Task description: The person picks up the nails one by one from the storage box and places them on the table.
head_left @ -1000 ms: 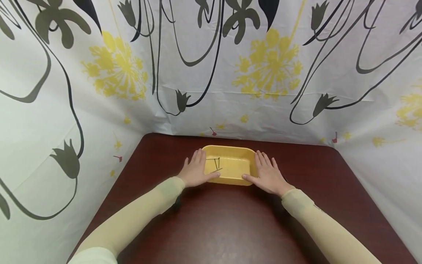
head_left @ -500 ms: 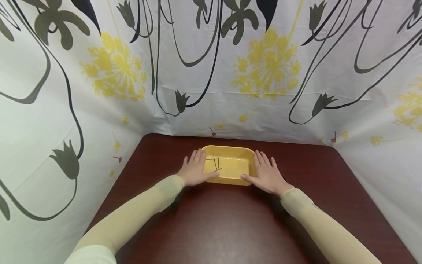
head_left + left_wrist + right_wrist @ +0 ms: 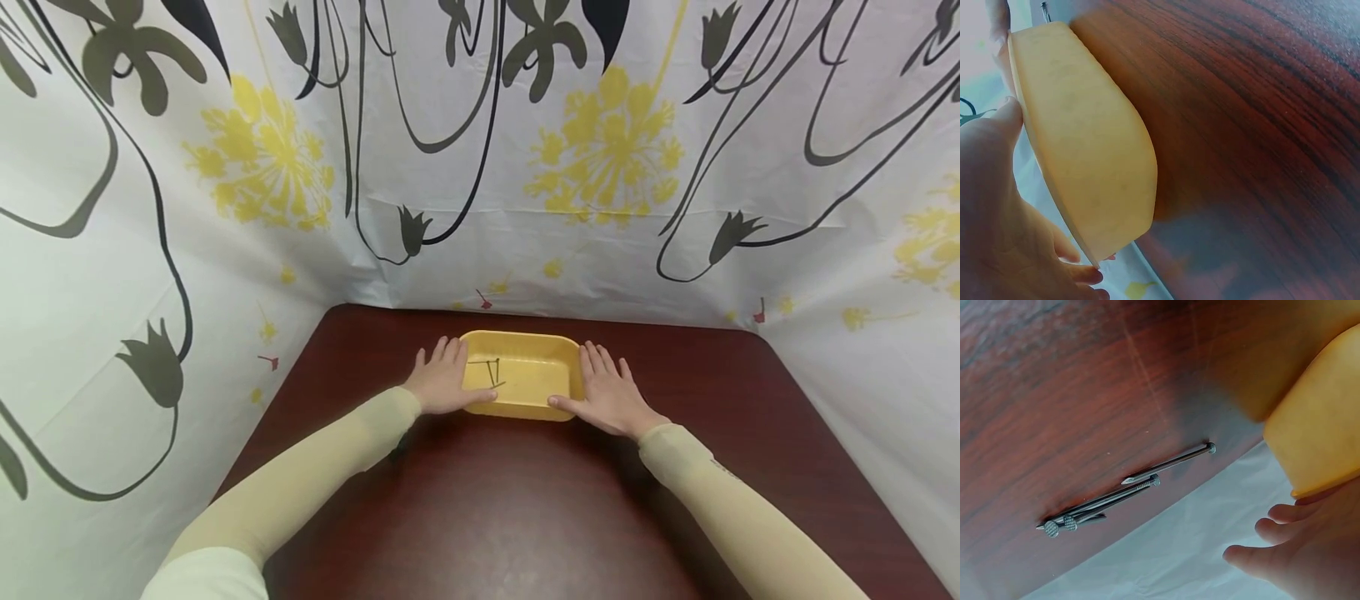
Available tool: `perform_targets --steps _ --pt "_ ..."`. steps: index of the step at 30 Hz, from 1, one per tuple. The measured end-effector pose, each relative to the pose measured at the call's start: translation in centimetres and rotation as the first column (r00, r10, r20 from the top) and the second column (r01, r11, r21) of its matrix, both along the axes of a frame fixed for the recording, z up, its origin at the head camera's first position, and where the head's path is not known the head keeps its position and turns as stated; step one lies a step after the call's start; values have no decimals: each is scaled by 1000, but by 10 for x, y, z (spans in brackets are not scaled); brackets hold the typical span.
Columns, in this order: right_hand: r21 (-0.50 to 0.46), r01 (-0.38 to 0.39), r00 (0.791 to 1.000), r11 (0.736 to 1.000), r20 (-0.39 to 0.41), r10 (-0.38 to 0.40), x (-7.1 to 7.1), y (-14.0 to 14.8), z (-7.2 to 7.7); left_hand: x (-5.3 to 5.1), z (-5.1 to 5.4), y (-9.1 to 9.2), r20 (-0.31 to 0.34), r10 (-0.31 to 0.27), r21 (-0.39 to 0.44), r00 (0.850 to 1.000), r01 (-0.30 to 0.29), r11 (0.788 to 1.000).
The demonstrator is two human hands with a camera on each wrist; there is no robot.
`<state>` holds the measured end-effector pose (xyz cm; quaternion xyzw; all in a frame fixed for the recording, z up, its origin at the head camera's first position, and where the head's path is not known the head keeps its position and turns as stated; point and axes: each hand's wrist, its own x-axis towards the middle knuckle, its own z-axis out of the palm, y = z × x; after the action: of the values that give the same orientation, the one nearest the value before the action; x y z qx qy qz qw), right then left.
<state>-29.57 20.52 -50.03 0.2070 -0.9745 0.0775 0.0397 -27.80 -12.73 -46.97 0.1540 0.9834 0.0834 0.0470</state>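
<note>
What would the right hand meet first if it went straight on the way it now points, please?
Most likely the yellow tub, whose right end the right hand seems to touch; farther on hangs the patterned curtain, though depth is unclear.

both forearms are covered by close-fitting sleeves of plain, pale cream-yellow cloth, the long left sleeve (image 3: 300, 479) and the long right sleeve (image 3: 757, 517), each ending at the wrist and faintly greenish near its cuff. on the right sleeve sits a short row of tiny dark marks (image 3: 726, 471), too small to read, while at the left elbow a looser, whiter piece of cloth (image 3: 210, 575) with a rounded edge overlaps the cream one. the left hand (image 3: 441, 383) and right hand (image 3: 609, 400) are bare, ungloved past the cuffs
</note>
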Motion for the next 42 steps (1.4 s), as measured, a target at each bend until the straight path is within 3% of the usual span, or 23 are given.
perform_targets --steps 11,18,26,33,39,42 --pt "4 -2 1000 1000 9 2 -2 1 0 -2 6 3 -8 -28 -54 1000 28 998" --pt "5 6 999 1000 36 -6 -1 0 4 -9 11 10 -83 -50 -43 995 46 998" --pt "16 12 998 1000 65 -13 0 -1 7 -27 10 22 -226 -130 -55 965 120 991" --pt "33 8 997 999 71 -10 0 0 8 -40 7 24 -183 -212 -77 960 201 977" --pt "36 9 997 999 76 -11 -1 0 9 -48 -2 29 -198 -305 -222 931 261 940" --pt "36 10 997 999 78 -13 1 -1 10 -51 -5 32 -213 -327 -251 921 272 929"
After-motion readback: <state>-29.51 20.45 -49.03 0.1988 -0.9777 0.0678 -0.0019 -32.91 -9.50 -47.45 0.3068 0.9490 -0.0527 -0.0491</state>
